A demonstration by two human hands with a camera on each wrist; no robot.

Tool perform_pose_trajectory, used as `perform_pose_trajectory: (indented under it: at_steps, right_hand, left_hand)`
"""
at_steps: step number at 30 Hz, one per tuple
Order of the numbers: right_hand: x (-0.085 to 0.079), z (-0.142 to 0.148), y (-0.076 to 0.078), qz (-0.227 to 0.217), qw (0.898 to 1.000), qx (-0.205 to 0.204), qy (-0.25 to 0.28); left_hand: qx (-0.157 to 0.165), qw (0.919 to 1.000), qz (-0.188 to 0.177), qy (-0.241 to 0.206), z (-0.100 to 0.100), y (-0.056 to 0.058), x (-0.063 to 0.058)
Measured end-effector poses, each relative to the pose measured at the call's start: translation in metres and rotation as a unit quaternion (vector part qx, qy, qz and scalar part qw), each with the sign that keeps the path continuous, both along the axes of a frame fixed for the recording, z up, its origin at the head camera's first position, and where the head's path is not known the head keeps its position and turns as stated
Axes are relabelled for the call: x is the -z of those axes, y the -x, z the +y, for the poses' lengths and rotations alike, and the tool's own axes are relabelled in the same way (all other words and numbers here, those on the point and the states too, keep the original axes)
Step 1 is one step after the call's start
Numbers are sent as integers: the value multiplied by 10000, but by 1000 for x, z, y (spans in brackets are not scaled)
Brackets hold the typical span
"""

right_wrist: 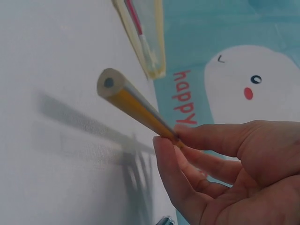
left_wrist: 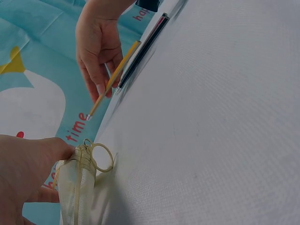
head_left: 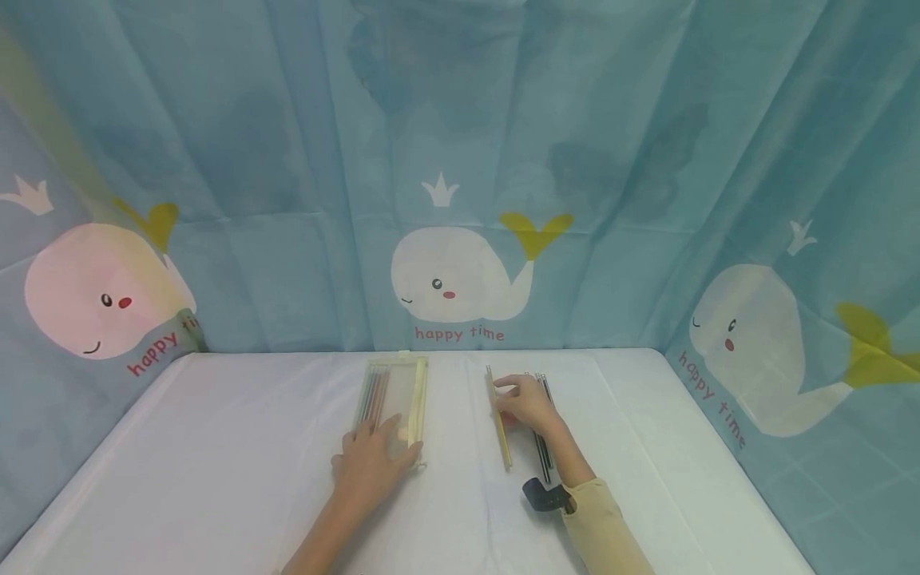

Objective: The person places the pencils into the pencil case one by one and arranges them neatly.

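My right hand (head_left: 530,406) pinches a yellow pencil (head_left: 503,441) between thumb and fingers, over the white table. In the right wrist view the pencil's flat, unsharpened end (right_wrist: 108,82) points toward the camera. Beside that hand, on its right, lie several dark pencils (head_left: 541,459), partly hidden by the hand. My left hand (head_left: 370,467) grips the near end of a see-through pencil case (head_left: 404,387) with a pale yellow zipper edge. A round zipper ring (left_wrist: 103,157) shows by the thumb. Several coloured pencils (head_left: 372,395) lie inside the case, along its left side.
A white cloth (head_left: 244,447) covers the table. Behind it and along both sides hangs a blue curtain (head_left: 302,279) with whale prints. A dark wrist device (head_left: 545,495) sits on the right wrist, above the beige sleeve (head_left: 607,527).
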State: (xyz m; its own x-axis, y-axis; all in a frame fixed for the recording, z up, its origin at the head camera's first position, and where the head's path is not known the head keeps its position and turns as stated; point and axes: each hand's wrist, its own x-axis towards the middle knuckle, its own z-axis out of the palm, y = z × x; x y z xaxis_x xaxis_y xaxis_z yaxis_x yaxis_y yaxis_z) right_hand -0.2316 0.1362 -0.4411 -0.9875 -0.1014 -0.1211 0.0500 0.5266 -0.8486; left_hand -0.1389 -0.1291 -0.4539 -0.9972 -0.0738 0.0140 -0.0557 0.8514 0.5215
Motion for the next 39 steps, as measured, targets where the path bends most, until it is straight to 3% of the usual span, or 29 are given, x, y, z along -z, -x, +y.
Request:
perform_pose_trajectory:
  at_steps: [11, 16, 39]
  right_hand:
    - [1, -8, 1, -108, 9998, -32, 178]
    - [2, -15, 1, -114, 9991, -301, 283]
    - [3, -39, 1, -192, 9981, -541, 234]
  left_hand:
    - [23, 10000, 10, -2, -1, 0, -1]
    - [6, 10000, -9, 6, -2, 0, -1]
    - [-31, 10000, -30, -23, 0, 0, -1]
